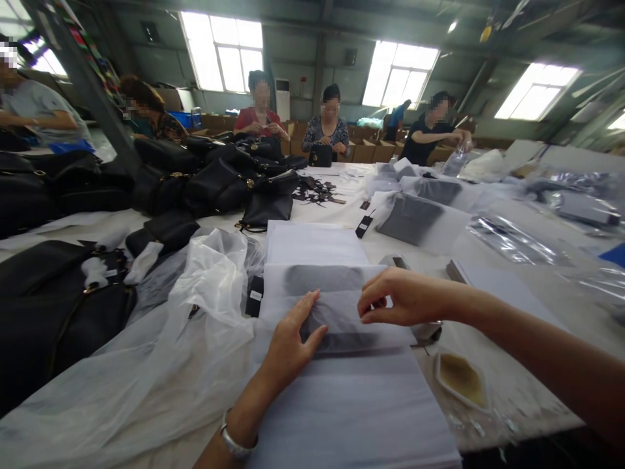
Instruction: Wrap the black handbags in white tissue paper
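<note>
Left hand (288, 345) lay flat, released, on tissue-wrapped dark item (332, 306) mid-bench. Right hand (400, 296) pinched tissue edge, grip clenched on wrap. White tissue stack (351, 410) beneath. Long white bench (517, 391) under skylit workshop roof. Shallow tray (461, 379) held yellowish sponge. Black handbags (53, 306) heaped left, clear bag (195, 326) beside. Wrapped item looked dark grey through thin sheet. Other people (329, 124) sat at far end.

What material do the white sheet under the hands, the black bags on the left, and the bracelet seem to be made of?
White sheet: looks like thin tissue paper or non-woven wrap, matte; a dark item shows through it. The left hand presses it and the right hand pinches its edge.
Black bags: probably leather or imitation leather, with a soft sheen and gold-coloured fittings.
Bracelet: seemingly silver-coloured metal, shiny.
</note>
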A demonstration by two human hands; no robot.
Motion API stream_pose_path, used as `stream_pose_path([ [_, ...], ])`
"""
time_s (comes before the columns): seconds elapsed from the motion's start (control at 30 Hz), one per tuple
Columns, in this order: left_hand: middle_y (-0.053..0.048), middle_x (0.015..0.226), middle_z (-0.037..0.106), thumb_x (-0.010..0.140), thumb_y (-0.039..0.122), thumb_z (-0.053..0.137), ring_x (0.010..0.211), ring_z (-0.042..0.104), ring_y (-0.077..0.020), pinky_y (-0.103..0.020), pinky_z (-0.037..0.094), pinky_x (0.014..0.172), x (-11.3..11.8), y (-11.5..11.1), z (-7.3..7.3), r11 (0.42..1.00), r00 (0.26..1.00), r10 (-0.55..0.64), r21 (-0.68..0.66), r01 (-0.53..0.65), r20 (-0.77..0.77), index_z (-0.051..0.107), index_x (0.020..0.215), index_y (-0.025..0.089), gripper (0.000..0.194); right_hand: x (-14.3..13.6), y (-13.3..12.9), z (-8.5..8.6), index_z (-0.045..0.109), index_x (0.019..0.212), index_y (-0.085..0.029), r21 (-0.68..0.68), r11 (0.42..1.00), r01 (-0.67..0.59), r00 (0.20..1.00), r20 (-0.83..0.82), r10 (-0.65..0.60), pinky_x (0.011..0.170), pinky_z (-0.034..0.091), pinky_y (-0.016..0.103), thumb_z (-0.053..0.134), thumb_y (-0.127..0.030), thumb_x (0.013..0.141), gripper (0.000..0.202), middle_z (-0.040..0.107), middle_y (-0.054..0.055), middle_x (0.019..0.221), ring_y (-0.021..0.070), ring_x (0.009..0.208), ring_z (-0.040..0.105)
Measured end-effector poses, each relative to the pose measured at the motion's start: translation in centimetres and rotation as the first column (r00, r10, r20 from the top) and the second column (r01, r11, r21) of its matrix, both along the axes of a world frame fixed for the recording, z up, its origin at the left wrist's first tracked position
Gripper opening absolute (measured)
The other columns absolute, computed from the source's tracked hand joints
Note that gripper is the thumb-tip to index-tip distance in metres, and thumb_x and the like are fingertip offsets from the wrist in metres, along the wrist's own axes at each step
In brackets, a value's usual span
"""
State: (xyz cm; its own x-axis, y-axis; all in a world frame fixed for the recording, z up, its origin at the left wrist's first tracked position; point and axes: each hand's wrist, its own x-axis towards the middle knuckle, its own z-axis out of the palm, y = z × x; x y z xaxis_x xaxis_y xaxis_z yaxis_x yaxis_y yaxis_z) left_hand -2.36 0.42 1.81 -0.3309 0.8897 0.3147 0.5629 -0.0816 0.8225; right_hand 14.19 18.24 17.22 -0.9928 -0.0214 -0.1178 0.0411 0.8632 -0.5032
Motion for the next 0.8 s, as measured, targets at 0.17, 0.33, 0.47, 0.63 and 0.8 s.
stream_pose_path([
  [0.17, -0.006, 0.148, 0.049, 0.088, 0.026, 0.062, 0.139, 0.042, -0.0239, -0.046, 0.035, 0.117, 0.1, 0.1, -0.6, 1.0, 0.999, 0.006, -0.003, -0.006, -0.046, 0.044, 0.144, 0.025, 0.059, -2.2, 3.2, -2.8, 0.077, 0.08, -0.024, 0.136, 0.99, 0.024, 0.998, 0.054, -0.032, 0.056, 0.039, 0.023, 0.068, -0.034, 0.081, 0.013, 0.07, -0.001, 0.068, 0.0125, 0.059, 0.059],
  [0.33, -0.006, 0.15, 0.047, 0.088, 0.025, 0.062, 0.14, 0.041, -0.0236, -0.046, 0.035, 0.117, 0.0, 0.0, -0.6, 1.0, 0.998, 0.0, -0.011, -0.001, -0.06, 0.045, 0.144, 0.026, 0.058, -4.4, 5.3, -4.9, 0.076, 0.079, -0.024, 0.349, 0.937, 0.004, 0.988, 0.141, -0.056, 0.056, 0.036, 0.024, 0.074, -0.034, 0.078, 0.011, 0.073, 0.0, 0.072, 0.0144, 0.063, 0.061],
  [0.47, -0.006, 0.15, 0.047, 0.088, 0.024, 0.062, 0.14, 0.04, -0.0241, -0.047, 0.035, 0.117, 0.0, 0.0, -0.6, 1.0, 0.998, -0.005, -0.015, 0.004, -0.066, 0.046, 0.143, 0.026, 0.057, -4.7, 5.5, -5.2, 0.075, 0.082, -0.022, 0.365, 0.93, -0.048, 0.992, 0.129, 0.001, 0.061, 0.039, 0.024, 0.073, -0.034, 0.08, 0.012, 0.074, 0.002, 0.077, 0.0159, 0.069, 0.063],
  [0.63, -0.006, 0.149, 0.048, 0.087, 0.023, 0.062, 0.139, 0.041, -0.0256, -0.049, 0.037, 0.115, 0.1, 0.1, -0.6, 1.0, 0.997, -0.003, 0.0, 0.003, -0.08, 0.047, 0.142, 0.028, 0.057, -4.2, 6.3, -5.7, 0.074, 0.085, -0.02, 0.305, 0.95, -0.06, 0.997, 0.057, 0.045, 0.064, 0.041, 0.024, 0.072, -0.037, 0.082, 0.018, 0.073, 0.002, 0.079, 0.0151, 0.07, 0.062],
  [0.8, -0.007, 0.148, 0.049, 0.088, 0.023, 0.062, 0.139, 0.041, -0.0254, -0.049, 0.037, 0.115, 0.0, 0.2, -0.7, 1.0, 0.994, -0.007, 0.002, 0.007, -0.108, 0.047, 0.142, 0.027, 0.056, -3.7, 7.1, -6.4, 0.073, 0.087, -0.02, 0.22, 0.975, -0.032, 0.999, -0.014, 0.036, 0.064, 0.04, 0.023, 0.07, -0.045, 0.083, 0.026, 0.072, 0.002, 0.081, 0.0135, 0.069, 0.061],
])
